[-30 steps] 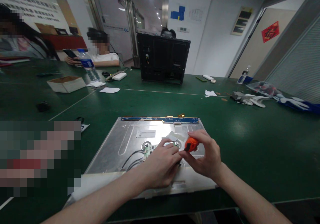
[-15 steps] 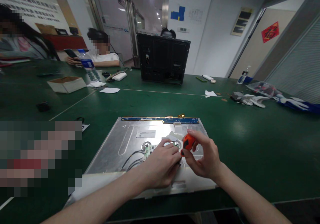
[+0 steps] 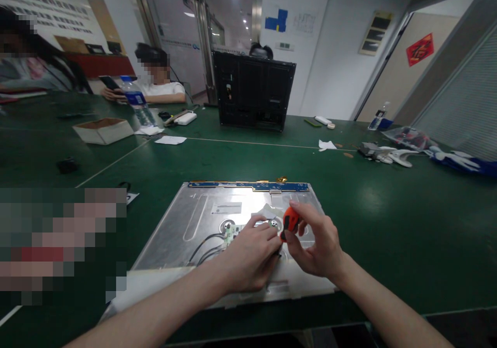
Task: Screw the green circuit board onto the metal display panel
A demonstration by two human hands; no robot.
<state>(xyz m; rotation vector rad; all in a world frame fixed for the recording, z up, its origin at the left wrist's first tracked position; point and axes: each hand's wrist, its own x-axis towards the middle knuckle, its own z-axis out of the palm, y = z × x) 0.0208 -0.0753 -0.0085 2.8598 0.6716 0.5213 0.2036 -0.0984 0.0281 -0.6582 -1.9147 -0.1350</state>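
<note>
My right hand (image 3: 316, 242) pinches the orange and black handle of a screwdriver (image 3: 292, 219) between thumb and fingers. The handle tilts, and its shaft and tip are hidden behind my left hand. Curled fingers of my left hand (image 3: 258, 249) sit close beside the screwdriver, low over a small green circuit board (image 3: 232, 232); what they grip, if anything, is hidden. Under both hands lies a flat silver display panel (image 3: 198, 213), with a blue circuit strip (image 3: 248, 186) along its far edge. Black cables (image 3: 204, 247) run from the green board.
A black monitor housing (image 3: 254, 91) stands upright across the green table (image 3: 388, 234). Farther left are an open white box (image 3: 104, 132) and a water bottle (image 3: 135, 102). White gloves (image 3: 392, 155) lie at the right. A person with a phone (image 3: 110, 83) sits opposite.
The screwdriver handle has turned slightly in my right fingers, showing more black on its near side. My left hand and the panel have hardly moved.
</note>
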